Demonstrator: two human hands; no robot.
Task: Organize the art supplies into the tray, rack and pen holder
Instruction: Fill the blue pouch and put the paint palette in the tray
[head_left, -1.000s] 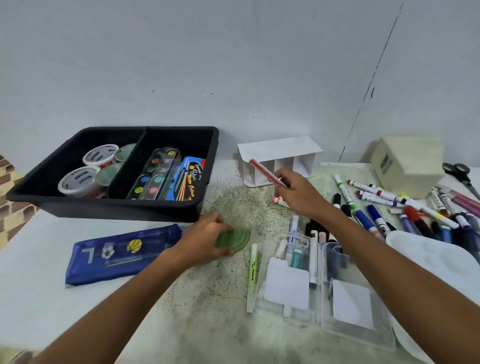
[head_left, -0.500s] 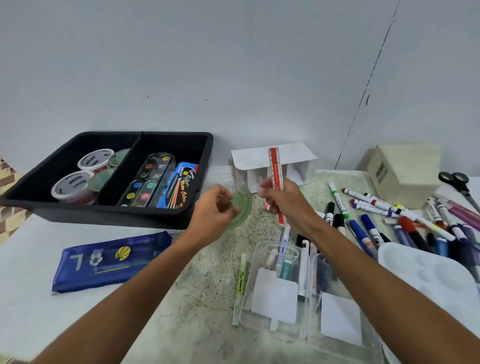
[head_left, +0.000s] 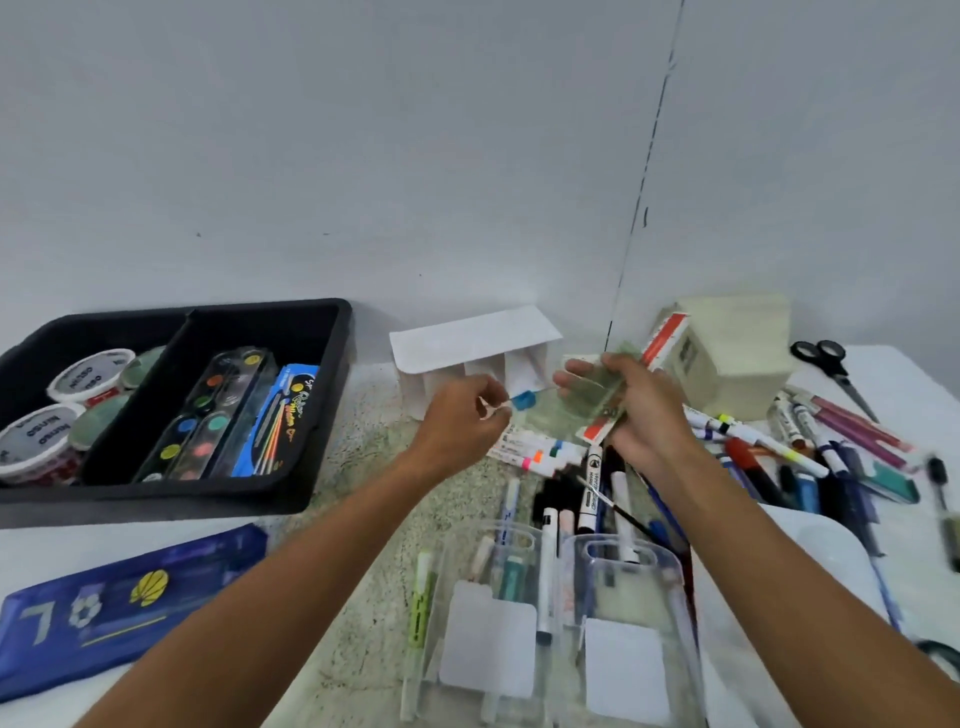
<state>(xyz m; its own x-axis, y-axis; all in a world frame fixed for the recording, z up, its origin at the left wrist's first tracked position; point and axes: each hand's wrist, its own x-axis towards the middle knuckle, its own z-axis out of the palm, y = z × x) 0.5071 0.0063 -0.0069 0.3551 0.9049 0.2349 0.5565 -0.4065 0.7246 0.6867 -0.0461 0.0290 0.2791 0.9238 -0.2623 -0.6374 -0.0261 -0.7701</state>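
My right hand (head_left: 641, 415) grips a red-and-white ruler (head_left: 662, 338) together with a translucent green protractor (head_left: 597, 389), above the pile of markers. Just left of it, my left hand (head_left: 460, 421) pinches a small white item with a blue end (head_left: 522, 400), in front of the white rack (head_left: 472, 340). The black tray (head_left: 322, 415) at the left holds paint tubs (head_left: 88, 374), watercolour palettes (head_left: 208, 415) and a pack of pens (head_left: 283, 421). A clear pen holder (head_left: 550, 639) lies on its side near me with pens under it.
Several loose markers (head_left: 753, 436) cover the table's right side. A cream box (head_left: 737, 353) and black scissors (head_left: 831, 364) sit at the back right. A white paint palette (head_left: 831, 577) lies at the right, a blue pencil case (head_left: 104, 608) at the front left.
The green protractor has passed from my left hand to my right, which still holds the ruler. My left hand now pinches the small blue-ended item. Both hands have shifted right.
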